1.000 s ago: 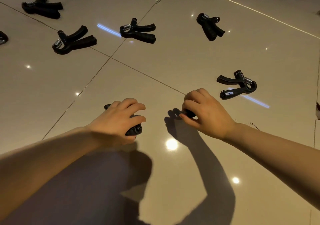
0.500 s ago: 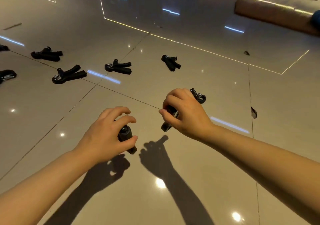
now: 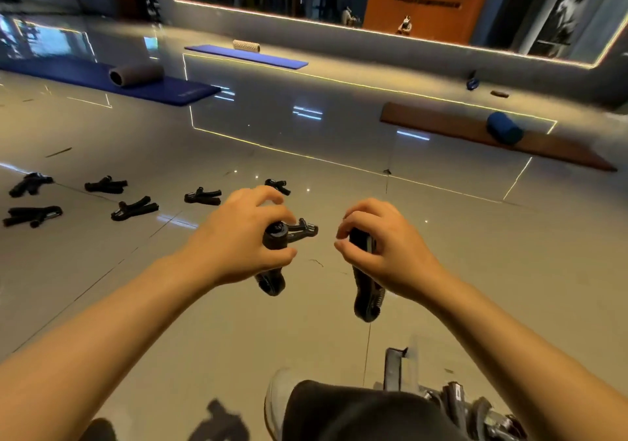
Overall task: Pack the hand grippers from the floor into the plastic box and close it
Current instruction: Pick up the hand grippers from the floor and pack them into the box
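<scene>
Glossy floor (image 3: pixel 475 253): left hand (image 3: pixel 238 240), right hand (image 3: pixel 384 247) each clasp 1 hand gripper (image 3: pixel 275 236); writing unreadable.

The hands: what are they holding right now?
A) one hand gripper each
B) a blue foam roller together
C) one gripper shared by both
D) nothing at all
A: the left hand grips one black hand gripper, and the right hand grips another gripper.

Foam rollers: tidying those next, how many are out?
3: grey roller on near blue mat, pale roller on far blue mat, blue roller on brown mat. Others may be out of frame.
</scene>
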